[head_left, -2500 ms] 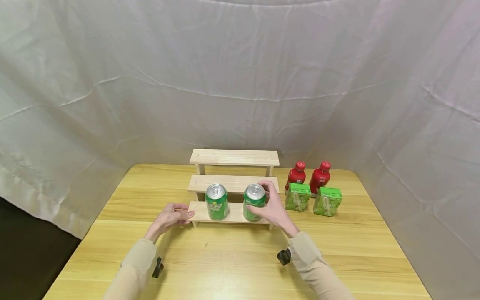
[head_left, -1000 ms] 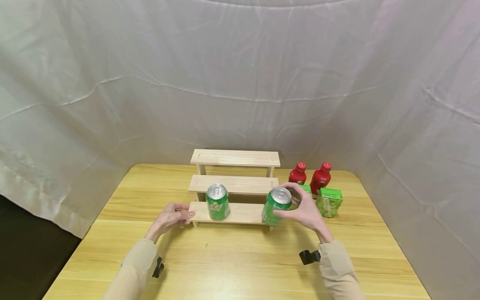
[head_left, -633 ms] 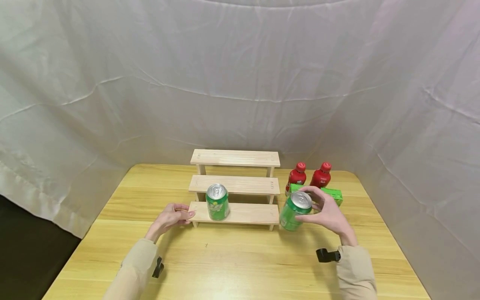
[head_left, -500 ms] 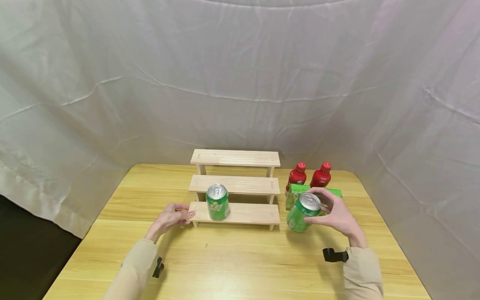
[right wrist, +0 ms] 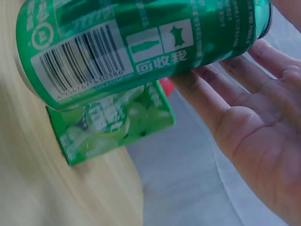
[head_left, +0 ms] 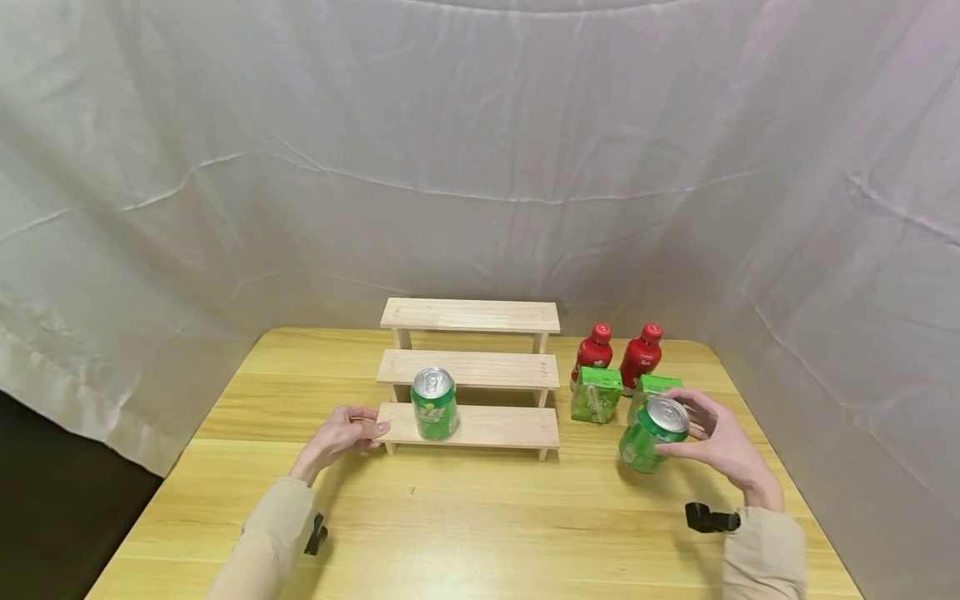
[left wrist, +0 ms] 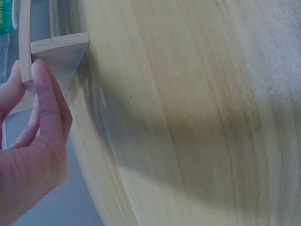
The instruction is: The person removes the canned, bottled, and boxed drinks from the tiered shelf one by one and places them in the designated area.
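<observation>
My right hand (head_left: 723, 442) grips a green soda can (head_left: 645, 446) by its upper part, right of the rack and in front of the right juice box. Seen from the right wrist, the can (right wrist: 131, 42) shows its barcode; whether its base touches the table I cannot tell. A three-tier wooden rack (head_left: 502, 427) stands at the middle, with a second green can (head_left: 433, 412) upright on its lowest step. At that step's left end, my left hand (head_left: 343, 435) pinches the board between thumb and fingers, as the board's end (left wrist: 25, 52) in the left wrist view also shows.
Two green juice boxes, the left one (head_left: 596, 396) fully visible and the right one (head_left: 660, 385) partly hidden by the can, stand right of the rack. Behind them are two red bottles (head_left: 593, 354) (head_left: 641, 357). A grey curtain (head_left: 480, 167) surrounds the table (head_left: 465, 517).
The right hand has lifted its can off the right part of the lowest step and carried it rightward, past the left juice box. The left hand stays on the rack.
</observation>
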The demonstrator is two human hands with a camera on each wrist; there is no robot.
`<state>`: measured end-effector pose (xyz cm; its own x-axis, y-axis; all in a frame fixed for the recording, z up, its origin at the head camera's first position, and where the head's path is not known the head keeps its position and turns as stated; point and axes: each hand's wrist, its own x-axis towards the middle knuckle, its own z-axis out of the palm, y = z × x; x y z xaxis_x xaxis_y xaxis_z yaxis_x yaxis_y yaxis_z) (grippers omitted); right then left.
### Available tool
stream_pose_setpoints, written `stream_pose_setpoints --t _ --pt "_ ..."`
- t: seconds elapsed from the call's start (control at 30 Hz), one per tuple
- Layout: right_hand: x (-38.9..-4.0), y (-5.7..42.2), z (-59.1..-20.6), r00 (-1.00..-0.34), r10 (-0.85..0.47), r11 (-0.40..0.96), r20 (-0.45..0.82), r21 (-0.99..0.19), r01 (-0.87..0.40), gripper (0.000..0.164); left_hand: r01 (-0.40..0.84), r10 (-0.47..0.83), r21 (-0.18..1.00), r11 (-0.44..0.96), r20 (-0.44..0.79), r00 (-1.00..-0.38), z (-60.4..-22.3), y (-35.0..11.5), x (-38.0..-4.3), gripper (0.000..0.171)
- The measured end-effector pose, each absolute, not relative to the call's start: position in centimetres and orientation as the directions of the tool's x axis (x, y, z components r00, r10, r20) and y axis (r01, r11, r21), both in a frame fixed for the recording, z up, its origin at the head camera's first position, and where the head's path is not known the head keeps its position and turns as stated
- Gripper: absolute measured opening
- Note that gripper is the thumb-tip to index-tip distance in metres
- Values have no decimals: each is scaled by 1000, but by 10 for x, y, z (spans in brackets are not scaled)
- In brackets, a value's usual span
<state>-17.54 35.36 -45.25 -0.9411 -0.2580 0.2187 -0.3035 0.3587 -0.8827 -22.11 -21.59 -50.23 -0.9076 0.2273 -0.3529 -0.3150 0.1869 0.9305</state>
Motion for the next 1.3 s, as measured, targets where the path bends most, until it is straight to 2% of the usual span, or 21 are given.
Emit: stream_pose_setpoints --t 0.27,0.73,1.3 --pt "-175 366 -466 -946 -236 306 221 -907 -289 67 -310 234 932 186 -348 -908 -501 -217 -220 58" --pt "-176 374 -486 -968 -165 359 190 -902 -238 71 -309 229 932 190 -348 -909 -502 -217 -220 55" --pt "-176 373 -492 -976 -127 338 177 -917 -210 73 -301 236 935 189 -340 -910 -500 -216 -220 55"
